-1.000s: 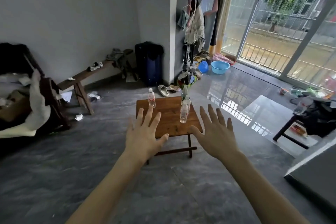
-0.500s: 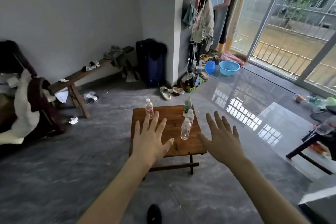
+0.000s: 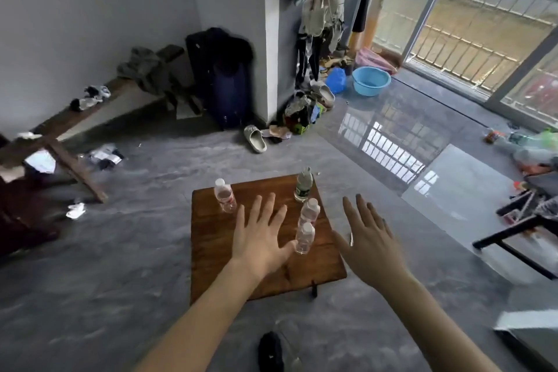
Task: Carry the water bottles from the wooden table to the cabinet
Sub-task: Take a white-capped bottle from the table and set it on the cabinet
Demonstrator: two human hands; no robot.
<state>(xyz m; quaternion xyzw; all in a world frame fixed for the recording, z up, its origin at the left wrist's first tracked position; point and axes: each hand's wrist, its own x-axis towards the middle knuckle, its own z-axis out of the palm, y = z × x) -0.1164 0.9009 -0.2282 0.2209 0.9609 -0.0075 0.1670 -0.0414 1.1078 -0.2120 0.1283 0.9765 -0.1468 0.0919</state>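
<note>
Both empty, fingers spread: left hand (image 3: 260, 238) and right hand (image 3: 369, 243) mid-frame above square brown wooden table (image 3: 211, 254); four clear plastic water bottles (image 3: 304, 238) standing there.

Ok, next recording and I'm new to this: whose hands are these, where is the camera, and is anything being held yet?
There is no machine here. A person wears a wide-angle camera on the head, looking forward and down, so you see their own bare arms. The left hand and right hand are both open with fingers spread, holding nothing. Below them stands a small wooden table with four water bottles upright: a red-labelled bottle at the far left, a green-labelled bottle at the far right, and two clear bottles nearer, one behind the other. The left thumb is right beside the nearest bottle; I cannot tell if it touches. No cabinet can be clearly identified.
</note>
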